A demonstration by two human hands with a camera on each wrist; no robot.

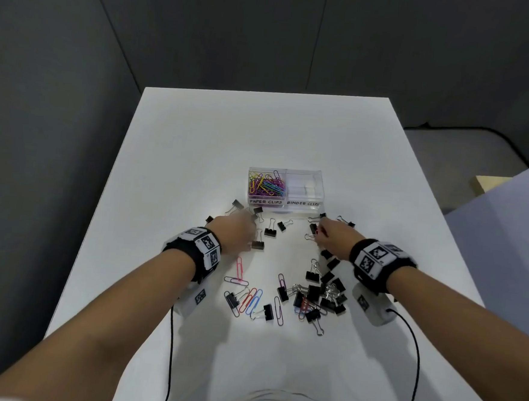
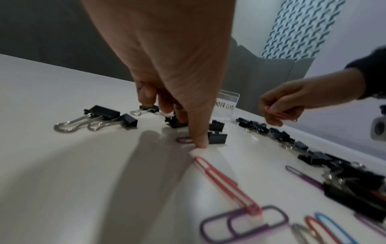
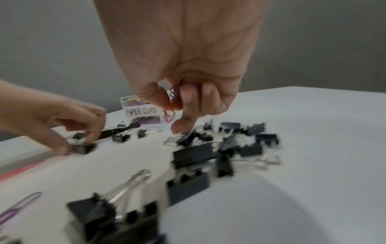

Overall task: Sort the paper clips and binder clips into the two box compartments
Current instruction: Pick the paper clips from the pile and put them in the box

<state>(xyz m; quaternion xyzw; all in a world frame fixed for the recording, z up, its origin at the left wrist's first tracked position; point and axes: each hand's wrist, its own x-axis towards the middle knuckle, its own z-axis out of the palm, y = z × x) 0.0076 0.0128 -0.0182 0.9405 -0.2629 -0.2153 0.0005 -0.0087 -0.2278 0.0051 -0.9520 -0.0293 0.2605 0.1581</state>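
Two hands pick at clips on the white desk (image 1: 198, 139).

The right hand (image 3: 188, 66) pinches red and purple paper clips (image 3: 169, 113) in curled fingers. The left hand (image 2: 167, 66) pokes down among black binder clips (image 2: 108, 113) near the clear box (image 1: 284, 186); its grip is unclear.

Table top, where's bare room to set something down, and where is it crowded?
Bare: the table beyond the clear box, and the near strip before the clip piles. Crowded: between both hands, where binder clips and paper clips scatter.
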